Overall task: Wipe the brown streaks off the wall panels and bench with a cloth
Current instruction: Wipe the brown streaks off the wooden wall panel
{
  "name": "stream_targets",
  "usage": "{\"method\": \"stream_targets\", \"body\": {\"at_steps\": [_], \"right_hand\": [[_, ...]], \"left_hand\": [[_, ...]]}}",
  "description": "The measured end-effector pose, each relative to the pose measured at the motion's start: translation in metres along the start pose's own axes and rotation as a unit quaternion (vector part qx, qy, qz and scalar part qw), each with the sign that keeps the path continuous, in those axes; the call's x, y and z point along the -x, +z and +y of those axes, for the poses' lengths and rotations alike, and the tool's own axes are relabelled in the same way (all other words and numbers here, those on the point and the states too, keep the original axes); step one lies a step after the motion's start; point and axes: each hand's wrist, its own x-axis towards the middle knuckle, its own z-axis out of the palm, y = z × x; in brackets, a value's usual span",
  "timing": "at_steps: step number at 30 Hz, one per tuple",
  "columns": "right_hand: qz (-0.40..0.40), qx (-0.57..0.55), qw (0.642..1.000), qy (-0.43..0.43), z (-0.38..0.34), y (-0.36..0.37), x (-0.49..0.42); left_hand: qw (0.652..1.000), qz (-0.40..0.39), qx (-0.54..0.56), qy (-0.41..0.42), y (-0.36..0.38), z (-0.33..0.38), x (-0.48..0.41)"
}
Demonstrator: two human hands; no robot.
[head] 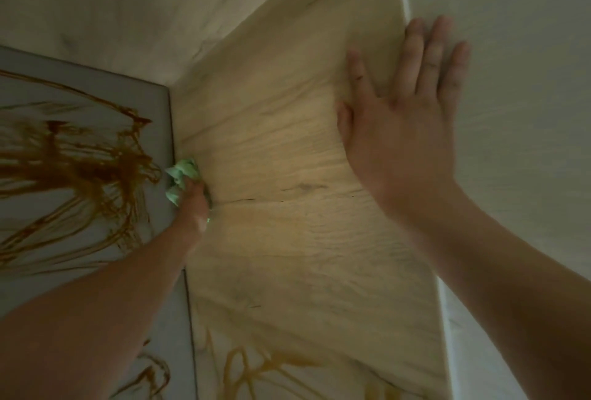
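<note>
Cloth point(181, 176) in left hand point(195, 204), lengthwise along seam point(171, 124)

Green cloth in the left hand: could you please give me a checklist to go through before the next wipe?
1. Left hand grips the green cloth: ok.
2. Cloth sits at the seam between the grey panel and the wooden panel: ok.
3. Right hand lies flat on the wooden panel, fingers straight: ok.
4. Grey panel free of brown streaks: not ok, heavily streaked.
5. Wooden panel clean: not ok, lower streaks show at the bottom.
6. Cloth has a clean side to wipe with: cannot tell.
</note>
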Motion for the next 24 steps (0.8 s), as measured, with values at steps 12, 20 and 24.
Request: {"method": "stream_targets", "body": {"at_steps": [12, 20, 24], "right_hand": [[-0.007, -0.005, 1.0, 0.002, 0.002, 0.0, 0.002], [0.012, 0.01, 1.0, 0.003, 0.0, 0.0, 0.001], [0.004, -0.018, 1.0, 0.016, -0.001, -0.005, -0.001]], "left_hand": [[0.855, -0.068, -0.311, 0.409, 0.136, 0.085, 0.312], [0.966, 0.021, -0.233, 0.112, 0.077, 0.107, 0.226], [0.928, -0.022, -0.328, 0.174, 0.114, 0.107, 0.298]]}}
